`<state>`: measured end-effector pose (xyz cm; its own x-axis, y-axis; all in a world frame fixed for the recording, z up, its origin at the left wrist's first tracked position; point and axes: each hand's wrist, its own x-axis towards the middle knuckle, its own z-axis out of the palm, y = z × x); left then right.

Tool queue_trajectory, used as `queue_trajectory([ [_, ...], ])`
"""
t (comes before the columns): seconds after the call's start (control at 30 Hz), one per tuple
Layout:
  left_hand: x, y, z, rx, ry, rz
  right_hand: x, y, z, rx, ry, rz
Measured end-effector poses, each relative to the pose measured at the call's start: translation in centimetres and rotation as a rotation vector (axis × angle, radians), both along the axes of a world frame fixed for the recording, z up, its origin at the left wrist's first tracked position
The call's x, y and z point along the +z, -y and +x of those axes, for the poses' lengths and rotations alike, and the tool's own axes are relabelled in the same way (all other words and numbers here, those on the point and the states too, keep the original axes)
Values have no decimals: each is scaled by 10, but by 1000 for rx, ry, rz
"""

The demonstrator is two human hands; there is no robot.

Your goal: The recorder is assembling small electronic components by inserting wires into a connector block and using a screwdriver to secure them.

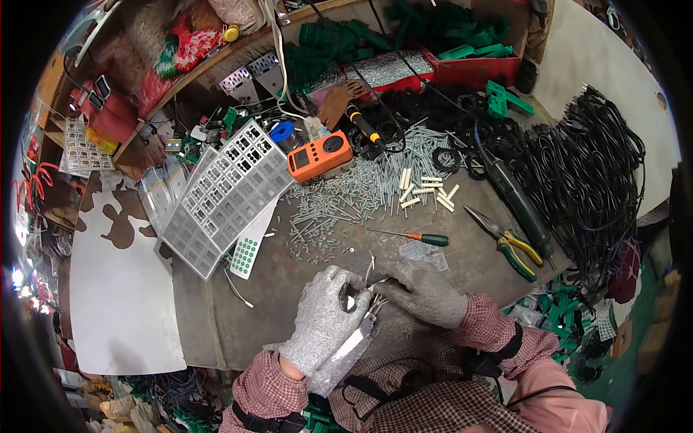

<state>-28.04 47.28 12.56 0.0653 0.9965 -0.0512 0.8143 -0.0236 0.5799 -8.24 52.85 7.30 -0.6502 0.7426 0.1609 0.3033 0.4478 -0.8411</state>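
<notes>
Both my hands wear grey knit gloves and meet over the front of the bench. My left hand is closed round a long silvery-white strip-shaped piece, which slants down toward my lap. Thin wires stick out at its upper end. Close against it, my right hand is closed with its fingertips together on the wires; their tips are partly hidden. A thin white wire rises between the two hands. Beyond my right hand lie a clear plastic piece and a green-handled screwdriver.
Heaped screws, white tubes and an orange meter cover the bench's middle. Pliers, a dark power screwdriver and bundled black cables lie right. Sticker sheets lie left; red bins stand behind.
</notes>
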Motion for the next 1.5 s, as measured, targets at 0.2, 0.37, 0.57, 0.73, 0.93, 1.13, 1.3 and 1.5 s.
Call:
queue_trajectory([
  [0.2, -5, -12, 1, 10, -45, -144, -12, -7, 4, 39, 4, -110],
  [0.37, 21, 27, -1, -90, -184, -24, -1, -20, 3, 56, -10, -388],
  [0.57, 23, 53, -4, 6, -52, -109, 5, -23, -11, 190, -155, -644],
  [0.73, 16, 56, -8, 19, -52, -70, 18, -30, -17, 172, -19, -817],
  [0.93, 15, 56, -8, 14, -94, -81, 7, -21, -24, 236, -117, -697],
  [1.13, 25, 59, -16, 68, -29, -186, 21, -56, 34, -452, -356, -671],
  [1.3, 49, 31, 5, -143, -223, 106, 4, -73, 105, -456, -28, -182],
  [1.5, 19, -1, 29, -338, -621, 73, 3, -81, 93, -495, 301, 236],
])
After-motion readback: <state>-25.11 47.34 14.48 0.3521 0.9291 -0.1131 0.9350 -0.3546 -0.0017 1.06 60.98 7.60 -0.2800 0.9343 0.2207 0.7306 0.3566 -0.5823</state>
